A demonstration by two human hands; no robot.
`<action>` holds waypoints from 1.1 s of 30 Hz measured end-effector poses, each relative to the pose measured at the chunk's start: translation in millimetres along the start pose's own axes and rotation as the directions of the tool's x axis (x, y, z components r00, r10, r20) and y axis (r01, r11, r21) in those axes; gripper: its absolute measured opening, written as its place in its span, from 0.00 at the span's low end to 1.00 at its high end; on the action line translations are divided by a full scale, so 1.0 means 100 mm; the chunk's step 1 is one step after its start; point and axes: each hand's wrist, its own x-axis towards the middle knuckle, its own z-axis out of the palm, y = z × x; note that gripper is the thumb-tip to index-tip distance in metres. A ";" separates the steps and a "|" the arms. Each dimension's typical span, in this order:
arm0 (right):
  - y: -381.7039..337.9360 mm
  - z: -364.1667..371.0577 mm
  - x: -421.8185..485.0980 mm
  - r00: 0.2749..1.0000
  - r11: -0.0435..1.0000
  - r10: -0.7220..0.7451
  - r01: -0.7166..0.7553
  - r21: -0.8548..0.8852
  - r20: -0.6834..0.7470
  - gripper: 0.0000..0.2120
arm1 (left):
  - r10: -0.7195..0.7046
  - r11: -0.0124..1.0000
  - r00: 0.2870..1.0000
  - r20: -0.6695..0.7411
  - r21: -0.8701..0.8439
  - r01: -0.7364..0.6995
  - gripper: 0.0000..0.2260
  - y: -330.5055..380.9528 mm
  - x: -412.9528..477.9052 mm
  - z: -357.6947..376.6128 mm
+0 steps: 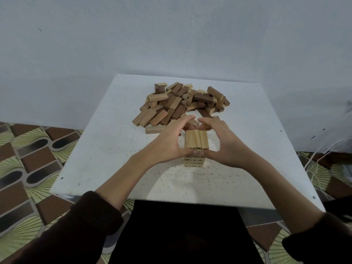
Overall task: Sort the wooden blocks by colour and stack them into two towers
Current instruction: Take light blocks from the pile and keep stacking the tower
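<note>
A tower of light wooden blocks [196, 139] stands in the middle of the white table [106, 141], three blocks side by side on top and several layers below. My left hand [167, 141] and my right hand [222, 143] cup the tower's top from both sides. Both thumbs press its near face and the fingers curve round its far side. A loose heap of light and dark brown blocks [181, 103] lies behind the tower. One light block [154, 129] lies alone left of my left hand.
The table stands against a pale wall. Patterned floor tiles [34, 153] show on the left and right. White cords [320, 157] hang off the right side. A black surface [182, 233] sits below the table's near edge.
</note>
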 end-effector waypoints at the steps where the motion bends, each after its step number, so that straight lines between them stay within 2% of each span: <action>1: 0.00 0.00 0.00 1.000 1.000 0.004 -0.004 0.004 -0.003 0.39 | 0.004 1.000 1.000 -0.004 0.002 -0.004 0.40 0.00 0.00 0.00; 9: -0.01 0.01 0.01 1.000 1.000 0.001 -0.001 0.017 -0.006 0.39 | 0.019 1.000 1.000 -0.015 0.014 -0.019 0.38 -0.03 0.00 0.03; 20: -0.04 -0.01 0.01 0.995 0.990 0.087 -0.092 0.103 0.050 0.38 | 0.003 1.000 1.000 -0.008 -0.013 -0.003 0.39 -0.03 0.01 0.04; 23: -0.04 -0.01 0.00 0.994 0.986 0.096 -0.103 0.129 0.059 0.40 | -0.017 0.999 1.000 -0.012 -0.030 0.016 0.41 0.01 0.01 0.05; 26: -0.02 -0.03 -0.01 0.988 0.976 0.142 -0.151 0.157 0.066 0.41 | -0.071 0.990 0.997 0.020 -0.118 0.073 0.46 0.03 -0.03 0.04; 27: -0.02 -0.04 -0.02 0.984 0.967 0.165 -0.175 0.187 0.070 0.40 | -0.092 0.978 0.995 0.037 -0.182 0.097 0.47 0.03 -0.05 0.03; 29: -0.04 -0.03 -0.06 0.972 0.929 0.219 -0.235 0.286 0.085 0.33 | -0.149 0.909 0.987 0.054 -0.386 0.158 0.40 0.01 -0.11 0.07; 31: -0.12 0.03 -0.10 0.959 0.844 0.272 -0.279 0.458 0.083 0.20 | -0.247 0.755 0.965 0.083 -0.608 0.246 0.33 0.06 -0.17 0.14; 32: -0.16 0.09 -0.11 0.951 0.796 0.298 -0.292 0.530 0.077 0.17 | -0.289 0.673 0.951 0.107 -0.684 0.282 0.33 0.08 -0.19 0.18; 33: -0.21 0.14 -0.12 0.942 0.755 0.330 -0.299 0.584 0.056 0.20 | -0.321 0.635 0.940 0.118 -0.709 0.306 0.33 0.11 -0.21 0.22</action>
